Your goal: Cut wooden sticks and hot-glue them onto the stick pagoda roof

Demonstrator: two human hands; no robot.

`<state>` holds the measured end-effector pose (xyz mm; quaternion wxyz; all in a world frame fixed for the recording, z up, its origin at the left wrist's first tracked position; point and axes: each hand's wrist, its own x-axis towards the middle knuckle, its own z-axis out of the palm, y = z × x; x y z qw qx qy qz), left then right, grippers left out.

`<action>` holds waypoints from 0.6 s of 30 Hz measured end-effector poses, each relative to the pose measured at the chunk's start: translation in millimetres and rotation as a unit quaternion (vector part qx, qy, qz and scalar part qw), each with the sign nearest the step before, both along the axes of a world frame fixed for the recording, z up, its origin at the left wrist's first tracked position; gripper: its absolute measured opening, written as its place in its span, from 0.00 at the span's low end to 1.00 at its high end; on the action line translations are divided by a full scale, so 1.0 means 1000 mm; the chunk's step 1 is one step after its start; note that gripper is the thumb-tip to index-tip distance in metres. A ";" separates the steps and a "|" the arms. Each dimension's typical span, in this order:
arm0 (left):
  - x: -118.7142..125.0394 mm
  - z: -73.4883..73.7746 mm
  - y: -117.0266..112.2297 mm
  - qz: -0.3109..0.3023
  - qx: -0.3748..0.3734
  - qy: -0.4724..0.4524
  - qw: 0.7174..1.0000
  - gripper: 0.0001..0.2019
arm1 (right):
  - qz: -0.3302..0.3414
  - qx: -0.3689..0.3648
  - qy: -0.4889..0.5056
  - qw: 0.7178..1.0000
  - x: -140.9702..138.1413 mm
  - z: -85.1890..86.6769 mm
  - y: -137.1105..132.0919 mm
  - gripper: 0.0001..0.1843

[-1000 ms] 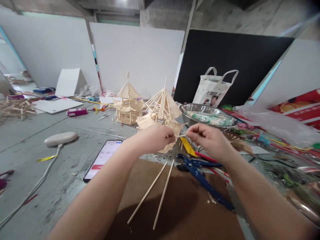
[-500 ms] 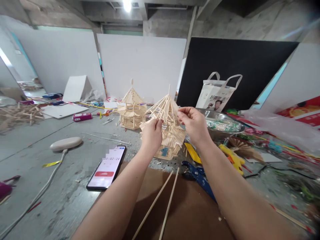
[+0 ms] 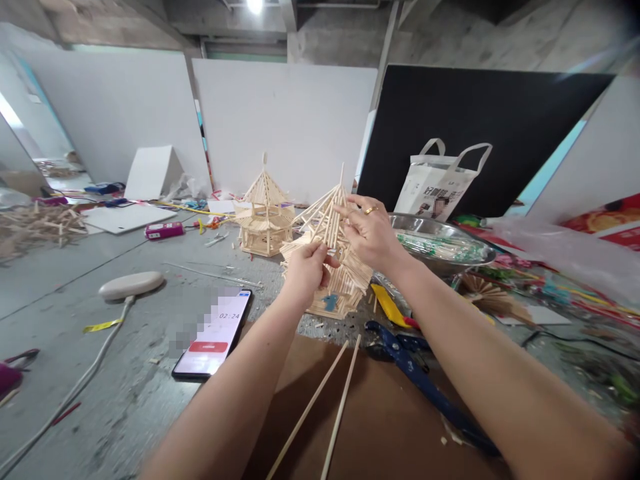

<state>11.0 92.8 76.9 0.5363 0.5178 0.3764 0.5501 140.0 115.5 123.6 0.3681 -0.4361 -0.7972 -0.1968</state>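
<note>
A model pavilion [image 3: 353, 277] built of pale wooden sticks stands in front of me, its pointed stick roof [image 3: 333, 213] leaning and spread like a fan. My left hand [image 3: 306, 268] is closed at the roof's lower edge, thumb and fingers pinching stick ends there. Against the roof's right side, near the peak, my right hand [image 3: 375, 233] rests with its fingers stretched and slightly apart; a ring is on one finger. The palm side of both hands is partly hidden. Two loose sticks [image 3: 336, 413] lie on the brown board [image 3: 390, 427] below my wrists.
A finished-looking stick pavilion [image 3: 265, 230] stands behind, left. Blue-handled pliers [image 3: 425, 387] and a yellow tool [image 3: 390, 305] lie at right, below a metal bowl [image 3: 440, 263] of packaged sticks. A phone [image 3: 215, 340] and a white corded device [image 3: 131, 285] are left; a bag [image 3: 433, 187] stands behind.
My right hand has moved up and left onto the roof near its peak, its fingers opening from a pinch. My left hand has shifted slightly down, still at the lower edge.
</note>
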 end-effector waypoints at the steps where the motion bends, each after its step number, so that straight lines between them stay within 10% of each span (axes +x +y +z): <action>1: 0.000 0.001 0.000 -0.012 -0.007 -0.017 1.000 0.08 | -0.009 -0.003 -0.020 1.000 -0.001 0.000 0.000 0.23; 18: -0.001 0.004 -0.005 -0.030 -0.076 -0.110 0.991 0.06 | -0.049 0.002 -0.086 0.995 -0.004 -0.003 -0.005 0.24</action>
